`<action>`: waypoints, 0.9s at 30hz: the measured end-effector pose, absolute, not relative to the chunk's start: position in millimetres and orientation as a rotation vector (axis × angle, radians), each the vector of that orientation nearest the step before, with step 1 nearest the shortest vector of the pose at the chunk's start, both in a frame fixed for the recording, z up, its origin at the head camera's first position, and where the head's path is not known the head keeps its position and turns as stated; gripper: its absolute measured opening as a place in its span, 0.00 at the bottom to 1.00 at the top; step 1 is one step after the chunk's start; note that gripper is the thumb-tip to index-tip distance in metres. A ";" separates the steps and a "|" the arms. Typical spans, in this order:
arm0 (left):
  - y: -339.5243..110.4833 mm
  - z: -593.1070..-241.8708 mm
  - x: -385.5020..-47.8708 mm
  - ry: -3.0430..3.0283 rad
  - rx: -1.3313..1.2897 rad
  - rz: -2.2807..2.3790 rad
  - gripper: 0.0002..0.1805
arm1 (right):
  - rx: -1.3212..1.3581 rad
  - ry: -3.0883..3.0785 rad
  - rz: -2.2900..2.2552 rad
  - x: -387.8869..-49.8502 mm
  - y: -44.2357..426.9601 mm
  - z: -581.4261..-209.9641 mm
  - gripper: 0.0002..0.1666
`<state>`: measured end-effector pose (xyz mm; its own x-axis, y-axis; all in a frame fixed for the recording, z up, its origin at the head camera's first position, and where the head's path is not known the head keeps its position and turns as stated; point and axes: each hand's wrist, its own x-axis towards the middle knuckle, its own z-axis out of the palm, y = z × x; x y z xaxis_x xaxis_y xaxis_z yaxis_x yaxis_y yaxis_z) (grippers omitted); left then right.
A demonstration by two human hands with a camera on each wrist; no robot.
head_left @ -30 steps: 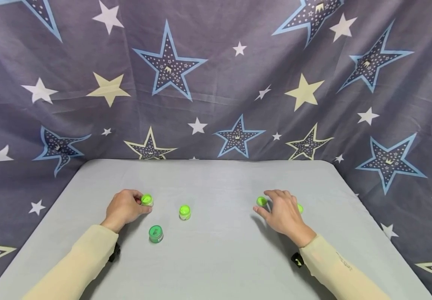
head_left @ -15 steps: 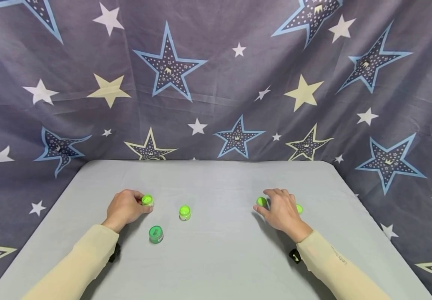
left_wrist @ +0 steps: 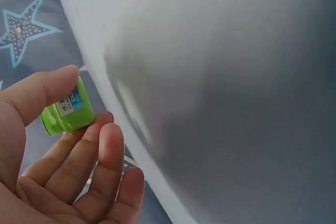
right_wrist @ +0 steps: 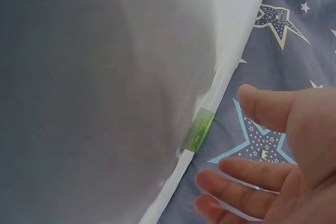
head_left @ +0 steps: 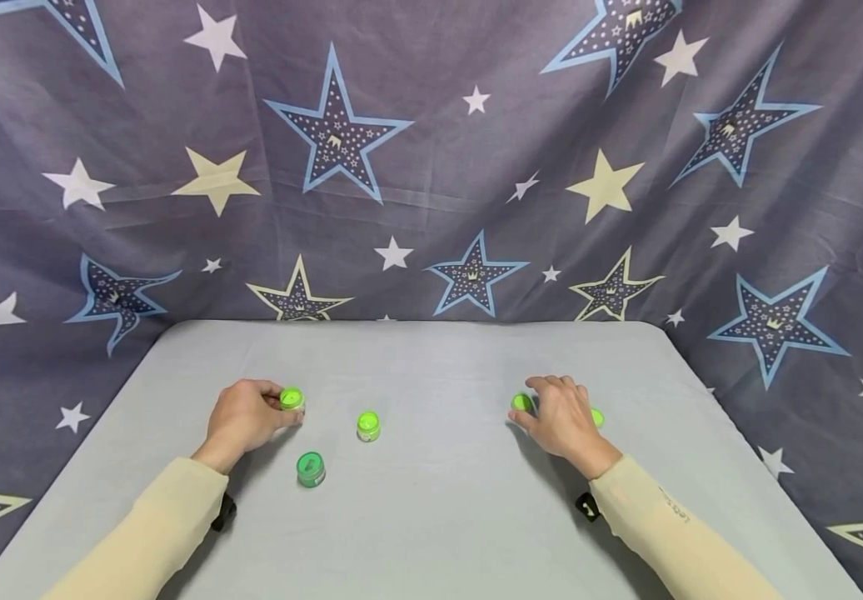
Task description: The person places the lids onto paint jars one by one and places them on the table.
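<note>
My left hand (head_left: 244, 418) pinches a small bright-green jar (head_left: 292, 399) between thumb and fingers, on the left of the table. In the left wrist view that labelled jar (left_wrist: 71, 109) is tilted, the thumb on one side and fingertips on the other. On the right, my right hand (head_left: 562, 419) has its thumb and fingers spread around a small green container (head_left: 521, 403), with a gap visible. The right wrist view shows this see-through green container (right_wrist: 198, 130) standing apart from the fingertips. A bright-green piece (head_left: 597, 417) is partly hidden behind the right hand.
Another bright-green jar (head_left: 368, 426) stands left of the table's middle. Nearer the front is a darker green jar (head_left: 311, 469). The grey-white table (head_left: 431, 517) ends at a star-patterned curtain (head_left: 416, 217) at the back.
The right wrist and sleeve have shifted slightly left and away, while the right fingers stay around the container. The left hand and the jars look nearly unchanged.
</note>
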<state>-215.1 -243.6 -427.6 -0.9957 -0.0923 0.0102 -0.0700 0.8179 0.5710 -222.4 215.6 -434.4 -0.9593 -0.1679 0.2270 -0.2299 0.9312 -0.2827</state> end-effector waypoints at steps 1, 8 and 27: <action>-242.5 -426.9 -214.1 -2.956 0.131 -0.931 0.25 | 0.299 -2.893 0.457 -222.4 215.5 -434.0 0.37; -233.9 -418.1 -204.1 -2.907 0.087 -0.943 0.27 | 0.300 -2.929 0.433 -224.4 212.9 -430.7 0.35; -191.6 -390.0 -171.9 -2.826 -0.100 -0.984 0.22 | 0.322 -2.967 0.321 -238.2 206.8 -430.8 0.26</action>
<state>-171.9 -191.6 -390.0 -0.9869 0.0146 0.1607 0.1113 0.7829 0.6122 -238.2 206.8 -430.8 -0.9674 -0.1960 0.1606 -0.2258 0.9543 -0.1958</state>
